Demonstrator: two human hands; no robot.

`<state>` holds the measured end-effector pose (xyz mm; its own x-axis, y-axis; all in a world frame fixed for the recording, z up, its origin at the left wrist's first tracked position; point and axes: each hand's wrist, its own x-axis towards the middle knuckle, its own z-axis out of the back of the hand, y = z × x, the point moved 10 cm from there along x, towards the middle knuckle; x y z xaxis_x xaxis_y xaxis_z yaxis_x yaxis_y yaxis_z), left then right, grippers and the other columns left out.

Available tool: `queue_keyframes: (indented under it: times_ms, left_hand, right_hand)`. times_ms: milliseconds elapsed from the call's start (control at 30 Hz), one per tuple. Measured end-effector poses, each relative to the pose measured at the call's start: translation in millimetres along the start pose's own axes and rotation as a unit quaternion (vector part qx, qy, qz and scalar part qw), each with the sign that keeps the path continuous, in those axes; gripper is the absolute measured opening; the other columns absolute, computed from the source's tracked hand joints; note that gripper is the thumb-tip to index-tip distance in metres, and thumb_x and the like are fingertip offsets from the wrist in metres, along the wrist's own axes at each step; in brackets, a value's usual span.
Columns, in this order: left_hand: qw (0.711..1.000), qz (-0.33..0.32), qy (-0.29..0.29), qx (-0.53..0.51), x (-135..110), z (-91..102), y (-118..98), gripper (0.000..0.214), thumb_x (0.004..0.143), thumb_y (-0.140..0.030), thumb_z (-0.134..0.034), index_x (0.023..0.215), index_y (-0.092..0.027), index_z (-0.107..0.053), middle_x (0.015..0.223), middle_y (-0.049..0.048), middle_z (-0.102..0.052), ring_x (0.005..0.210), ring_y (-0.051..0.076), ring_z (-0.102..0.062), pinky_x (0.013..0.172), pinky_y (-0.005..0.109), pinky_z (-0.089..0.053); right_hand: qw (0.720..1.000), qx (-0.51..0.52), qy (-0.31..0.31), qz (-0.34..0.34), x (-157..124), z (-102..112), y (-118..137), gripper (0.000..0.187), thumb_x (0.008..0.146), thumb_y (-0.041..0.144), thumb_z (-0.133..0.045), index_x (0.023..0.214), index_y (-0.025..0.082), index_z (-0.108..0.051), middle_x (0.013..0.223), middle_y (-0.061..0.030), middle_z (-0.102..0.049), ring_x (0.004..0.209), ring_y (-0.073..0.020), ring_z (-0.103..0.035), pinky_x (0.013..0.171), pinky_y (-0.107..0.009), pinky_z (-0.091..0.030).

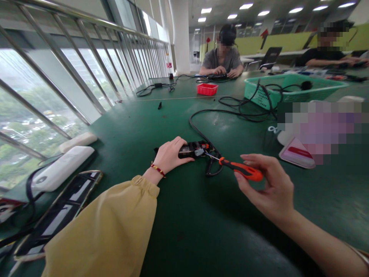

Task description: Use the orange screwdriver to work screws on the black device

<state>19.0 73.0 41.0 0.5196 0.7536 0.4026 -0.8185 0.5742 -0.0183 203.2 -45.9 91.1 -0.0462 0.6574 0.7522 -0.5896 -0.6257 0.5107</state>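
My left hand (170, 156) is closed over a black device (188, 150) with its inner parts exposed, and steadies it on the green table. Small orange and grey pieces show at the device's right end. A black cable (201, 132) runs from that end and loops back across the table. In my right hand (272, 184) is a screwdriver (240, 168) with an orange and black handle, pinched between thumb and fingers. Its metal shaft points left, and the tip reaches the device's right end; whether it sits in a screw is too small to tell.
A green basket (291, 90) with cables stands at the back right, a red tray (207, 89) at the back. A phone (62, 211) and a white case (65, 167) lie at left by the railing (95, 57). Two people sit across the table (138, 134).
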Motion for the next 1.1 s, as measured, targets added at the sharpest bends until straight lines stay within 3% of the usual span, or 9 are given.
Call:
queue_keyframes:
  times_ms: [100,300,467,633,800,867,1000,1100]
  left_hand:
    - [1.000,-0.001,-0.001,-0.002,-0.1,0.5,-0.5,0.047,0.070,-0.060,-0.057,0.091,-0.019,-0.047,0.089,0.0014,-0.055,0.073,0.016,-0.055,0.062,0.027,-0.039]
    - [1.000,-0.002,-0.005,-0.003,0.2,2.4,-1.5,0.046,0.070,-0.059,-0.057,0.091,-0.020,-0.047,0.088,0.0011,-0.055,0.072,0.016,-0.055,0.061,0.028,-0.039]
    - [1.000,-0.004,-0.003,-0.006,0.2,2.4,-1.6,0.046,0.070,-0.060,-0.056,0.091,-0.020,-0.048,0.089,0.0017,-0.055,0.072,0.017,-0.055,0.061,0.028,-0.038]
    - [1.000,-0.007,-0.005,-0.005,0.0,2.4,-2.0,0.045,0.070,-0.059,-0.056,0.092,-0.020,-0.048,0.089,0.0019,-0.054,0.073,0.017,-0.055,0.061,0.028,-0.039]
    - [1.000,-0.005,-0.001,-0.005,0.0,2.3,-2.1,0.046,0.070,-0.060,-0.055,0.090,-0.020,-0.047,0.088,0.0014,-0.054,0.072,0.016,-0.055,0.061,0.028,-0.039]
    - [1.000,-0.006,-0.001,-0.004,0.0,2.3,-2.4,0.045,0.071,-0.060,-0.055,0.091,-0.020,-0.047,0.089,0.0015,-0.054,0.073,0.016,-0.055,0.061,0.028,-0.039]
    - [1.000,-0.006,-0.002,-0.004,0.1,2.4,-2.3,0.045,0.071,-0.060,-0.055,0.090,-0.019,-0.047,0.088,0.0015,-0.054,0.072,0.016,-0.055,0.061,0.028,-0.039]
    - [1.000,-0.005,-0.003,-0.007,0.1,2.5,-2.1,0.046,0.070,-0.060,-0.056,0.090,-0.020,-0.047,0.089,0.0016,-0.054,0.072,0.016,-0.055,0.061,0.028,-0.039]
  right_hand:
    - [1.000,0.023,-0.013,0.013,0.4,2.3,2.8,0.040,0.068,0.010,-0.062,0.104,0.021,-0.050,0.086,-0.0033,-0.056,0.075,-0.0153,-0.056,0.062,-0.029,-0.048]
    - [0.999,-0.033,0.030,-0.019,-1.5,-5.6,-4.2,0.021,0.071,0.017,-0.062,0.090,0.023,-0.056,0.074,0.0002,-0.060,0.064,-0.0126,-0.059,0.056,-0.024,-0.048]
    - [1.000,0.007,-0.021,0.011,0.3,4.6,1.7,0.038,0.068,0.012,-0.062,0.103,0.022,-0.050,0.085,-0.0030,-0.057,0.075,-0.0162,-0.058,0.063,-0.029,-0.049]
    - [0.998,-0.033,0.044,0.000,0.0,-7.1,0.2,0.018,0.071,0.016,-0.061,0.086,0.023,-0.054,0.073,0.0004,-0.059,0.059,-0.0128,-0.057,0.058,-0.029,-0.049]
    - [1.000,0.000,-0.029,0.004,-1.8,5.6,-2.2,0.044,0.067,0.012,-0.064,0.106,0.022,-0.048,0.085,-0.0027,-0.056,0.075,-0.0162,-0.057,0.064,-0.029,-0.050]
    - [1.000,0.000,-0.028,-0.006,-1.6,4.8,-4.4,0.040,0.067,0.012,-0.063,0.104,0.022,-0.049,0.085,-0.0029,-0.057,0.075,-0.0160,-0.057,0.063,-0.029,-0.049]
    - [0.999,-0.024,0.041,-0.026,-1.6,-8.1,-6.6,0.020,0.071,0.016,-0.061,0.090,0.023,-0.055,0.074,-0.0002,-0.059,0.065,-0.0142,-0.059,0.058,-0.027,-0.049]
    - [1.000,-0.013,0.003,-0.016,-1.3,-0.5,-4.7,0.033,0.069,0.015,-0.062,0.100,0.023,-0.052,0.081,-0.0018,-0.058,0.070,-0.0151,-0.058,0.060,-0.028,-0.050]
